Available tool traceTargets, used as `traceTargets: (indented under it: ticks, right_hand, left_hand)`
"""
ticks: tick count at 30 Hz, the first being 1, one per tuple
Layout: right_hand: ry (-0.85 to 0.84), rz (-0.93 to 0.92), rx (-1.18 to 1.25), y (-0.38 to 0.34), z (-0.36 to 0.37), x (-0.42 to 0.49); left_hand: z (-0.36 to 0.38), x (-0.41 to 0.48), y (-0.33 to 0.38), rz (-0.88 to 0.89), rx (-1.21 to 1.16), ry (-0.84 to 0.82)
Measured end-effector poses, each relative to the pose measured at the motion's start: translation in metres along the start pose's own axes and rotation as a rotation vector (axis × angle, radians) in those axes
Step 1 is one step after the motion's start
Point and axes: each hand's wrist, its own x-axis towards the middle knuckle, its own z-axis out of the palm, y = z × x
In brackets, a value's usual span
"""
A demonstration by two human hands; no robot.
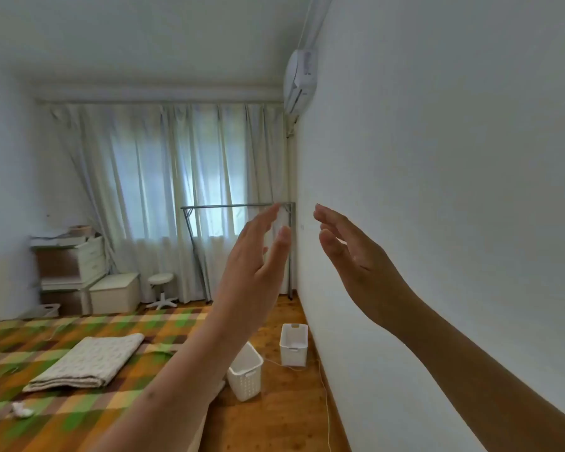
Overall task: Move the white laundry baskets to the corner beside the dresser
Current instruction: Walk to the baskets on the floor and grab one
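Observation:
Two white laundry baskets stand on the wooden floor between the bed and the right wall. The nearer basket [246, 373] is tilted beside the bed's edge. The farther basket [293, 344] sits upright against the wall. My left hand [253, 265] and my right hand [356, 259] are raised in front of me, high above the baskets, palms facing each other, fingers apart, holding nothing. The white dresser [79, 262] stands at the far left by the curtain.
A bed with a plaid cover [79, 370] fills the left, with a folded blanket [88, 360] on it. A metal clothes rack [238, 243], a white stool [162, 290] and a storage box [115, 293] stand by the curtain. A thin cord [323, 396] runs along the floor.

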Motion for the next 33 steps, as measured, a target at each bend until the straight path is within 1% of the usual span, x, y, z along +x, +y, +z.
traceTargets:
  ticks: [4, 11, 17, 21, 27, 33]
  right_hand:
    - [-0.014, 0.024, 0.005, 0.033, 0.031, 0.038]
    - [-0.015, 0.015, -0.006, 0.094, 0.108, 0.120]
    - [-0.037, 0.012, -0.042, 0.128, 0.164, 0.198]
    - [-0.036, 0.032, -0.028, 0.164, 0.197, 0.243]
    - [-0.045, 0.051, -0.019, 0.228, 0.234, 0.298]
    - [-0.055, 0.044, 0.019, 0.319, 0.266, 0.369]
  left_hand:
    - [0.007, 0.026, -0.053, -0.052, -0.022, -0.023]
    - [0.007, 0.087, -0.175, -0.060, -0.061, 0.002]
    - [-0.003, 0.146, -0.260, -0.089, -0.098, -0.002]
    - [0.002, 0.183, -0.316, -0.095, -0.113, -0.017]
    - [0.028, 0.229, -0.390, -0.110, -0.090, -0.043]
    - [0.078, 0.293, -0.480, -0.125, -0.088, -0.037]
